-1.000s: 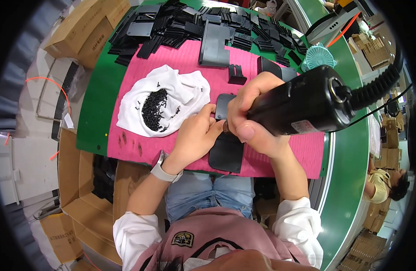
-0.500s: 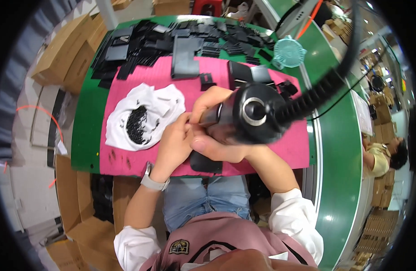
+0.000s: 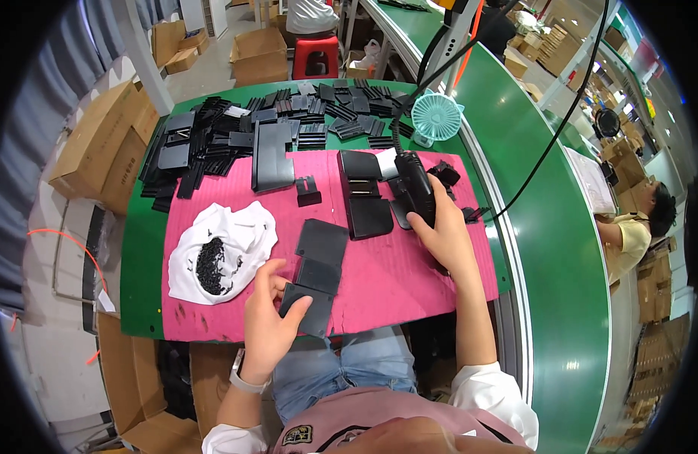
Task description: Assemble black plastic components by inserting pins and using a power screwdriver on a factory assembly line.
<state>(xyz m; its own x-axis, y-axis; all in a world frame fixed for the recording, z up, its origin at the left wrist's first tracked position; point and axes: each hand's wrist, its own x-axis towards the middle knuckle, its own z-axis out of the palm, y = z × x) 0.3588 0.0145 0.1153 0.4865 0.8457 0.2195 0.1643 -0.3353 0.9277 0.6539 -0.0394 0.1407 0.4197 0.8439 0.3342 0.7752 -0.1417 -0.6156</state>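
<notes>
My left hand (image 3: pixel 267 321) grips the near end of a flat black plastic panel (image 3: pixel 320 257), thumb on top, near the front edge of the pink mat. Farther right, my right hand (image 3: pixel 449 236) is wrapped around a black corded electric screwdriver (image 3: pixel 415 185); its tip is hard to make out. Left of the panel, a white cloth (image 3: pixel 247 231) bears a heap of small black screws (image 3: pixel 210 266). Beyond the panel lie a small black bracket (image 3: pixel 309 193) and a large dark plastic cover (image 3: pixel 272 159). Black housing parts (image 3: pixel 366 198) rest between the panel and the screwdriver.
Piles of black plastic parts (image 3: pixel 220 144) cover the back of the green table (image 3: pixel 142 303). A turquoise fan (image 3: pixel 437 117) stands at the back right. The screwdriver's cable rises behind it. Cardboard boxes (image 3: pixel 99 151) flank the left side, and another person (image 3: pixel 629 234) sits far right.
My hands have separated. The right hand has carried the screwdriver away to the right, while the left now holds the panel low on the mat. The view has tilted up, showing more of the background.
</notes>
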